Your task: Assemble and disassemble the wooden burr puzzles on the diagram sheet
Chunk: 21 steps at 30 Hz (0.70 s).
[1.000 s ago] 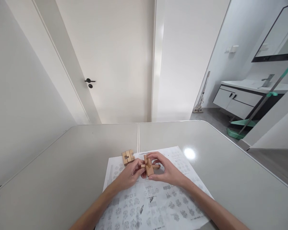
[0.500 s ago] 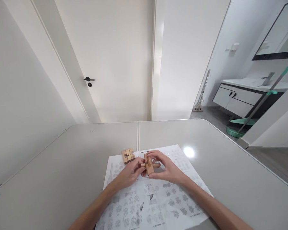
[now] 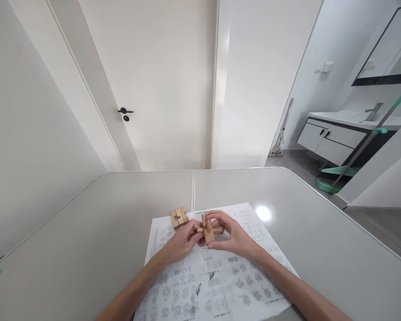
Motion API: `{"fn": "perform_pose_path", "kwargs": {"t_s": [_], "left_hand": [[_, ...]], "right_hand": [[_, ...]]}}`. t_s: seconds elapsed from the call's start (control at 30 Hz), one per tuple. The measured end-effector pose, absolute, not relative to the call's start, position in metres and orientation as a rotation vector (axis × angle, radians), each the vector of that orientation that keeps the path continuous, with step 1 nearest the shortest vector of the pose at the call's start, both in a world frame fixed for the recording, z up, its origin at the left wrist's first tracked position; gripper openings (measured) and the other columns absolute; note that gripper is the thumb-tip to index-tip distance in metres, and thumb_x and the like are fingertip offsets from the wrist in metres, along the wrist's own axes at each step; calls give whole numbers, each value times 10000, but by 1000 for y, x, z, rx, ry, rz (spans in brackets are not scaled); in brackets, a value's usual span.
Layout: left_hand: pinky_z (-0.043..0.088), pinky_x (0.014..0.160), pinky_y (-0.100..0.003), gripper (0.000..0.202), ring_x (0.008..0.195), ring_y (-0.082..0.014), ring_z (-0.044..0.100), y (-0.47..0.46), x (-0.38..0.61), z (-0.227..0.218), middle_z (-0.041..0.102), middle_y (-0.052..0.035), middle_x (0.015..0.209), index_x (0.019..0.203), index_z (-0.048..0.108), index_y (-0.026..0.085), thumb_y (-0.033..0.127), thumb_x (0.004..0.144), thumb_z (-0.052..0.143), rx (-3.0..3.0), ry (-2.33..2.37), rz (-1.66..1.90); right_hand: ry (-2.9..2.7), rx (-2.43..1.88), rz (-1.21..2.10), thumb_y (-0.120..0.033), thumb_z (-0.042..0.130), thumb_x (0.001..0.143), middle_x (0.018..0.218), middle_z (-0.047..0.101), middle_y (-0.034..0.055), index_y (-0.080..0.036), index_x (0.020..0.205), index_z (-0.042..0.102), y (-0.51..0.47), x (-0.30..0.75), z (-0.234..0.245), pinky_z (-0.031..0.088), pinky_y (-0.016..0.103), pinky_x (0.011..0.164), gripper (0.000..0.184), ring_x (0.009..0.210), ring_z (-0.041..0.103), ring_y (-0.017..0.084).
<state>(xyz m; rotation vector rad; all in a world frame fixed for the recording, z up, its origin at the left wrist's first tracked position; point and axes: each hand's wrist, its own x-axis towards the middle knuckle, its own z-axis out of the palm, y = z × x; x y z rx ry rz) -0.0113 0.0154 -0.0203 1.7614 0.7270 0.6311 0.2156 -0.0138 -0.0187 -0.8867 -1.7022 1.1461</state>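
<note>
A wooden interlocking puzzle (image 3: 208, 236), made of crossed bars, is held between my two hands over a printed sheet (image 3: 200, 294). My left hand (image 3: 183, 240) pinches its left side near a short bar end. From the right, my right hand (image 3: 232, 234) grips it, with the fingers on top and the thumb at the lower edge. Parts of the puzzle are hidden behind the fingers. A second wooden block puzzle (image 3: 179, 217), squarish with a notch in its face, rests at the sheet's upper left edge, just beyond my left hand.
The sheet, with rows of small grey diagrams, lies on a light grey table (image 3: 70, 236) with a seam down its far half. Beyond stands a white door (image 3: 163, 89). At the right are a washbasin cabinet (image 3: 334, 136), a mop (image 3: 282, 129) and a green dustpan (image 3: 327, 185).
Both hands keep the same hold on the puzzle. The whole view has shifted very slightly; nothing else has visibly moved.
</note>
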Motion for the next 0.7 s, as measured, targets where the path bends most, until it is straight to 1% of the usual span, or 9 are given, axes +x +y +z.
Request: {"fn": "perform_pose_path", "kwargs": {"t_s": [0.27, 0.3, 0.37, 0.43, 0.5, 0.57, 0.63, 0.7], "left_hand": [[515, 766, -323, 232, 818, -173, 621, 14, -11, -17, 622, -46, 946, 918, 462, 216, 423, 1023, 473, 1782, 727, 632], [515, 770, -324, 237, 819, -174, 624, 13, -11, -16, 626, -46, 942, 918, 464, 216, 428, 1023, 471, 1788, 733, 630], [519, 782, -330, 245, 824, -179, 632, 12, -11, -15, 632, -47, 931, 918, 469, 215, 438, 1019, 476, 1794, 746, 628], [522, 788, -336, 246, 829, -186, 635, 12, -11, -14, 636, -48, 917, 919, 474, 216, 443, 1014, 484, 1793, 753, 626], [522, 790, -337, 236, 834, -192, 639, 12, -10, -14, 642, -48, 911, 929, 480, 218, 438, 1014, 482, 1796, 758, 624], [520, 789, -334, 215, 836, -194, 643, 12, -10, -14, 647, -44, 907, 947, 487, 221, 425, 1017, 474, 1806, 770, 624], [516, 782, -326, 196, 829, -193, 645, 12, -10, -15, 647, -34, 888, 957, 494, 223, 407, 1021, 472, 1816, 789, 629], [513, 774, -320, 189, 818, -190, 644, 13, -10, -15, 643, -27, 872, 953, 498, 221, 395, 1023, 471, 1823, 800, 636]], "right_hand": [[-1661, -850, 1193, -374, 884, 706, 1460, 493, 56, -316, 1254, 588, -14, 216, -18, 556, 448, 973, 625, 1019, 674, 212], [-1659, -851, 1207, -379, 881, 709, 1435, 521, 55, -318, 1260, 581, -15, 216, -18, 556, 453, 976, 631, 1026, 676, 217], [-1662, -862, 1229, -378, 873, 720, 1319, 615, 54, -314, 1279, 558, -16, 217, -17, 551, 466, 978, 645, 1036, 676, 229], [-1662, -879, 1226, -372, 868, 727, 1233, 662, 56, -301, 1284, 543, -16, 217, -16, 548, 472, 968, 648, 1025, 679, 235], [-1667, -901, 1185, -375, 867, 728, 1278, 639, 65, -295, 1266, 548, -16, 216, -16, 542, 470, 968, 630, 1036, 673, 237], [-1691, -910, 1120, -371, 865, 727, 1351, 590, 64, -298, 1240, 562, -16, 216, -16, 523, 464, 996, 600, 1100, 646, 246], [-1724, -906, 1054, -339, 867, 725, 1369, 568, 55, -305, 1230, 567, -16, 216, -15, 488, 457, 1044, 588, 1174, 607, 252], [-1743, -904, 1008, -306, 872, 718, 1376, 555, 46, -310, 1230, 566, -15, 216, -16, 465, 449, 1068, 597, 1198, 589, 247]]}}
